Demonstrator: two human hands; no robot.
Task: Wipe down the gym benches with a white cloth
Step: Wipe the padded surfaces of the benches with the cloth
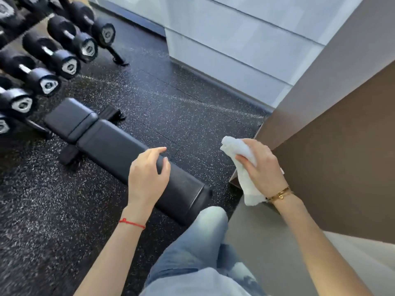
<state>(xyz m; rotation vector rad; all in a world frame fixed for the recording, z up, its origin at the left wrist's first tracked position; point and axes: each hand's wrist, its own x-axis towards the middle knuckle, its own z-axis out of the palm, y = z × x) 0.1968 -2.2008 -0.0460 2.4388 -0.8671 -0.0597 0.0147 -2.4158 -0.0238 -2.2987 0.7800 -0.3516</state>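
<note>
Right hand: my right hand (259, 167) is clenched around a crumpled white terry cloth (245, 169), held in the air at about 3 o'clock in the view; the cloth sticks out above my fingers and hangs down past my wrist.
Cloth contact: it is off the bench, apart from the pad, in front of a brown panelled wall (342, 150).
Left hand: my left hand (147, 174) is empty, fingers loosely spread and curled, over the near end of the bench; whether the fingertips touch the pad I cannot tell.
Bench: a flat black padded vinyl gym bench (111, 144) in two cushions runs from centre toward 10 o'clock on the black speckled rubber floor (171, 99).
Rack: black rubber-ended dumbbells with silver end plates (51, 58) sit in a row at 10 to 11 o'clock, beyond the far end of the bench.
Markings: the silver end plates carry marks, too blurred to read; no other writing is legible.
Wrists: a thin red string bracelet (132, 223) on my left, a gold chain bracelet (280, 194) on my right.
Legs: my knee in light blue jeans (205, 236) is at 6 o'clock, just beside the near end of the bench.
</note>
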